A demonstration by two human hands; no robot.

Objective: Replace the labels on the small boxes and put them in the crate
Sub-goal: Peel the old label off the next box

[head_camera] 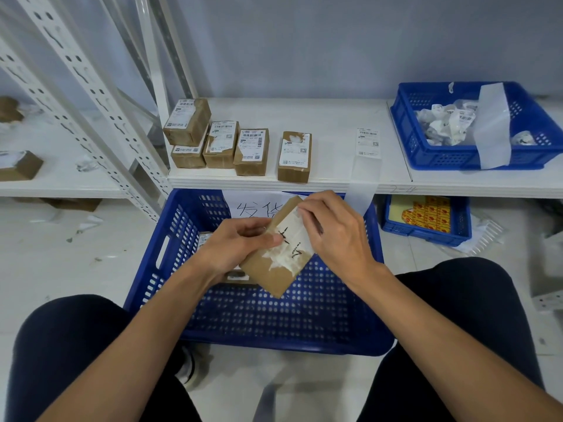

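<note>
I hold a small brown box (268, 271) tilted over the big blue crate (329, 324) on the floor. My left hand (234, 248) grips the box's left side, thumb pressed on its torn white label (288, 254). My right hand (332, 229) pinches the label's upper edge at the box's far corner. Another small box (204, 239) lies in the crate, mostly hidden behind my left hand. Several labelled brown boxes (251, 150) stand in a row on the white shelf (329, 129). A fresh label (368, 143) on a backing strip lies to their right.
A blue basket (451, 159) at the shelf's right holds crumpled peeled labels and a strip of backing paper. A smaller blue bin (426, 219) with yellow and red sheets sits under the shelf. Metal rack uprights (91, 95) stand left. My knees flank the crate.
</note>
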